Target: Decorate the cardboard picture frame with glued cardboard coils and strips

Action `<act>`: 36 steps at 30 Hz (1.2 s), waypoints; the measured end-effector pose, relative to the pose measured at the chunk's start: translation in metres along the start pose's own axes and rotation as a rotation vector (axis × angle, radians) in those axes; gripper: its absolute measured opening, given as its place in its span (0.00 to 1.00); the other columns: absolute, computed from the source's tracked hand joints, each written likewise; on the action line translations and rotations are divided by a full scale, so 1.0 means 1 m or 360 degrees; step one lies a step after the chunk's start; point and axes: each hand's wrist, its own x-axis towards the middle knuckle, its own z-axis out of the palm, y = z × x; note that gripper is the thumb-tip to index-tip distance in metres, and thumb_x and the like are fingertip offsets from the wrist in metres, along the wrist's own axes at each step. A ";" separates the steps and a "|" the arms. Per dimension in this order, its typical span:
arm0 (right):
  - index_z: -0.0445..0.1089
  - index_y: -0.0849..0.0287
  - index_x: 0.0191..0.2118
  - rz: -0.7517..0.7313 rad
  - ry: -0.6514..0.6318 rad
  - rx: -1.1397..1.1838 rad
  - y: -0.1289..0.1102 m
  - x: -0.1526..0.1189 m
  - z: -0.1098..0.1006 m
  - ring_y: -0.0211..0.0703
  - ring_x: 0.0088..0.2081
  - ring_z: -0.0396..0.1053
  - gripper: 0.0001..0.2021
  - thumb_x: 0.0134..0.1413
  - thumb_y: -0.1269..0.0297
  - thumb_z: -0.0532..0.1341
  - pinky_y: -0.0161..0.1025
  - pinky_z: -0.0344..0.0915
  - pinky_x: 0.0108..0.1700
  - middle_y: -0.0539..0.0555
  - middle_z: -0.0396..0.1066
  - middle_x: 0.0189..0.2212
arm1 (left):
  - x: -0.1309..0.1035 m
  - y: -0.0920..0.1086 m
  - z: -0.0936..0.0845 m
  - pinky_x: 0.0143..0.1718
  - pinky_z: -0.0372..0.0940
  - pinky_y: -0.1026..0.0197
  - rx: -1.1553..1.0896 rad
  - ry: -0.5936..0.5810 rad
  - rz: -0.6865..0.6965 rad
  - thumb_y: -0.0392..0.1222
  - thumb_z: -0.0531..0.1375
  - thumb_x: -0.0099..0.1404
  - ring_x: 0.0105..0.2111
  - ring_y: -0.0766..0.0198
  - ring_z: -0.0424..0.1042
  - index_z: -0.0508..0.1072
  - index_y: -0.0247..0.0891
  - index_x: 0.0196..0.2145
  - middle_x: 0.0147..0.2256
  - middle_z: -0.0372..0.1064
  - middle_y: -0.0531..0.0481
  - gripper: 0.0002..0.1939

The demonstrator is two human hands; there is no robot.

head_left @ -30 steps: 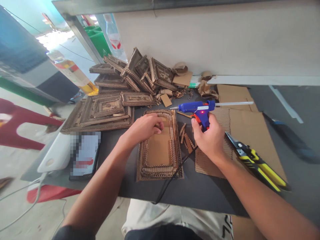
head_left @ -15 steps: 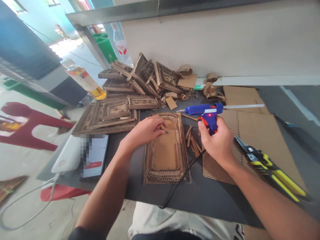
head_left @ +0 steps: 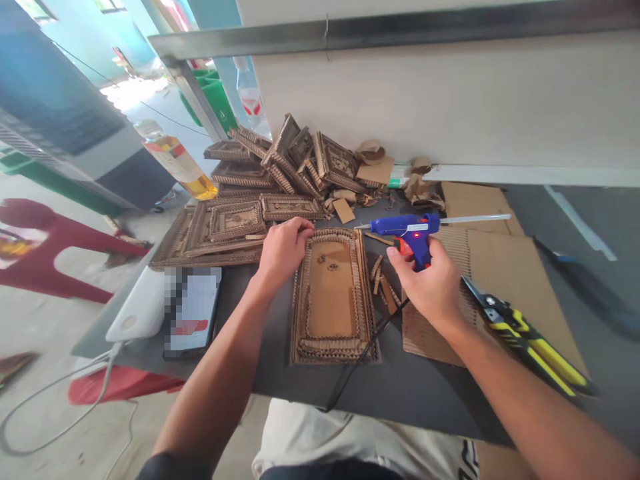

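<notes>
My right hand (head_left: 430, 283) is wrapped round the handle of a blue glue gun (head_left: 407, 225). A clear glue stick (head_left: 475, 218) pokes out of its back, a small red light glows, and the nozzle points left above the table. A rectangular cardboard panel with a corrugated layered border (head_left: 367, 293) lies flat before me. Two small coiled cardboard pieces (head_left: 333, 267) sit on its plain inner face near the top. At the panel's upper left corner is my left hand (head_left: 285, 250), fingers curled together; whatever they pinch is hidden.
Finished-looking cardboard panels (head_left: 235, 220) are piled behind left. Cardboard strips (head_left: 385, 287) lie right of the panel, beside corrugated sheets (head_left: 510, 280) and yellow-black snips (head_left: 530, 340). A phone (head_left: 195, 310), white power bank-like box (head_left: 140, 307) and bottle (head_left: 180, 163) stand left. The gun's black cord (head_left: 355, 367) crosses the panel's corner.
My left hand has moved off the panel's inner face to its upper left corner, uncovering the two small coils. My right hand keeps hold of the glue gun in nearly the same place.
</notes>
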 end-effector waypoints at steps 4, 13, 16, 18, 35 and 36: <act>0.68 0.55 0.33 -0.0014 -0.0005 0.0037 -0.005 0.005 -0.005 0.44 0.22 0.68 0.22 0.47 0.41 0.68 0.41 0.63 0.30 0.48 0.70 0.21 | -0.002 0.003 -0.003 0.39 0.65 0.61 -0.0088 0.0001 -0.0045 0.32 0.60 0.63 0.33 0.62 0.75 0.78 0.39 0.37 0.35 0.80 0.50 0.08; 0.68 0.54 0.34 0.0062 -0.0189 -0.0046 -0.005 0.009 -0.030 0.44 0.23 0.68 0.20 0.48 0.43 0.67 0.41 0.61 0.30 0.48 0.70 0.20 | -0.001 0.005 0.011 0.30 0.59 0.62 -0.0137 0.0009 -0.0294 0.46 0.61 0.64 0.24 0.63 0.67 0.76 0.38 0.30 0.21 0.70 0.54 0.10; 0.67 0.54 0.34 0.0136 -0.0207 -0.0052 0.004 0.002 -0.043 0.45 0.25 0.68 0.21 0.47 0.42 0.67 0.41 0.61 0.31 0.48 0.70 0.21 | -0.002 0.010 0.020 0.30 0.57 0.62 -0.0171 -0.0005 -0.0283 0.46 0.61 0.65 0.22 0.63 0.66 0.75 0.38 0.29 0.20 0.68 0.54 0.10; 0.67 0.54 0.33 0.0184 -0.0218 -0.0074 0.012 -0.003 -0.052 0.45 0.25 0.68 0.21 0.47 0.41 0.67 0.41 0.61 0.31 0.48 0.70 0.22 | -0.004 0.014 0.024 0.30 0.57 0.62 -0.0182 0.0003 -0.0268 0.46 0.60 0.65 0.22 0.64 0.65 0.75 0.38 0.29 0.20 0.67 0.55 0.10; 0.67 0.54 0.33 0.0182 -0.0174 -0.0145 0.030 0.006 -0.059 0.45 0.26 0.66 0.19 0.50 0.42 0.65 0.40 0.58 0.31 0.50 0.69 0.23 | -0.015 0.077 0.003 0.37 0.63 0.62 0.0050 -0.0439 0.0722 0.44 0.60 0.69 0.38 0.61 0.73 0.78 0.40 0.36 0.37 0.75 0.49 0.08; 0.67 0.55 0.33 0.0164 -0.0152 -0.0128 0.029 0.011 -0.058 0.45 0.26 0.66 0.19 0.51 0.43 0.65 0.40 0.58 0.31 0.50 0.69 0.24 | -0.012 0.084 0.001 0.38 0.64 0.61 0.0125 -0.0584 0.0812 0.44 0.60 0.69 0.42 0.59 0.74 0.79 0.41 0.37 0.40 0.75 0.49 0.08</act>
